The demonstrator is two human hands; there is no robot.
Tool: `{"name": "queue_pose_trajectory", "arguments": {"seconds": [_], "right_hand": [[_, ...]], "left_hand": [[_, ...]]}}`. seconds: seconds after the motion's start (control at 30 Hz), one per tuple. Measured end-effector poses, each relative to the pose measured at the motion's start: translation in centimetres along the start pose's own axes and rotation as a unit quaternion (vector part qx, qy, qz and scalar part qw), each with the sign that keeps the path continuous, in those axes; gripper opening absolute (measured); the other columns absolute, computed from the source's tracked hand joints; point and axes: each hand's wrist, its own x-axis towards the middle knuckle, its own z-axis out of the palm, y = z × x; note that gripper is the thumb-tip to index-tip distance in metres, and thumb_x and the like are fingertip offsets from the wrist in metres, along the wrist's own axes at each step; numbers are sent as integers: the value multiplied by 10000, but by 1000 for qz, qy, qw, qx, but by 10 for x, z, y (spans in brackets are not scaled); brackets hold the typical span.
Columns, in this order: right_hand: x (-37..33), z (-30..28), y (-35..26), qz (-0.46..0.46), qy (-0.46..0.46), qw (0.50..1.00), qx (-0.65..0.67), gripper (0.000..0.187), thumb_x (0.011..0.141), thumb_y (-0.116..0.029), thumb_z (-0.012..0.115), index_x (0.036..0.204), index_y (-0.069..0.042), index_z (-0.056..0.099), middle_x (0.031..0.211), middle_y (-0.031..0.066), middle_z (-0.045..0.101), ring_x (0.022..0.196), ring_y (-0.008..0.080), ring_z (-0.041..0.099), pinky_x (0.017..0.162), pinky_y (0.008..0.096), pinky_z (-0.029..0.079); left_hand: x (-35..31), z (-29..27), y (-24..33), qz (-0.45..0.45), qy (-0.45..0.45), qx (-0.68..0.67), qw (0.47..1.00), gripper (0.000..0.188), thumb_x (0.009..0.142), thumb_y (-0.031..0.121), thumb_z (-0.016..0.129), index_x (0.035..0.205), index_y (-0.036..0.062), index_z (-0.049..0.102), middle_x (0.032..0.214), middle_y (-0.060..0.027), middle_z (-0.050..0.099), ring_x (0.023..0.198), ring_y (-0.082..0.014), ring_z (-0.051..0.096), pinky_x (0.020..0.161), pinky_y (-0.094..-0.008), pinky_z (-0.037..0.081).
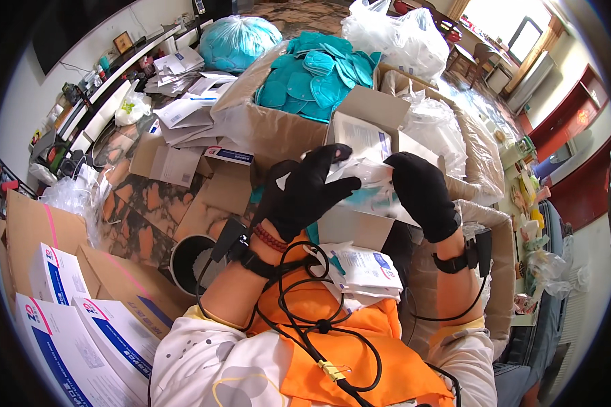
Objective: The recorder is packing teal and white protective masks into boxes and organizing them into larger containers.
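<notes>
Both my hands wear black gloves and hold one clear plastic packet (368, 182) with a pale teal mask inside, in front of my chest. My left hand (300, 193) grips its left end, thumb on top. My right hand (422, 193) grips its right end. A stack of packed masks in printed white packets (363, 271) lies on my orange lap just below. Beyond my hands stands a big cardboard box (251, 119) heaped with loose teal masks (312, 74).
Blue-and-white cartons (81, 339) fill an open cardboard box at lower left. A round bin (187, 261) stands by my left knee. Flat cartons (180, 115) lie scattered on the floor at left. Clear plastic bags (400, 37) and a lined box (455, 136) stand at right.
</notes>
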Motion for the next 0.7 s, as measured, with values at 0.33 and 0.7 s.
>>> {"name": "queue_pose_trajectory", "arguments": {"seconds": [0.33,0.7], "right_hand": [[-19,40,-3,36,-154,961,228,246,916,-163,644,1116,-24,681,923,216,697,854,370,674,792,406,544],[-24,39,-41,-30,-31,999,-7,88,840,-154,637,804,-89,684,712,133,640,687,325,654,626,414,511]], "left_hand": [[-11,6,18,-136,-85,-125,979,233,938,250,678,1006,29,707,870,-142,710,809,-266,694,749,-342,530],[-23,33,4,-116,6,-42,992,213,883,192,680,978,4,710,972,-180,714,852,-333,694,740,-379,543]]}}
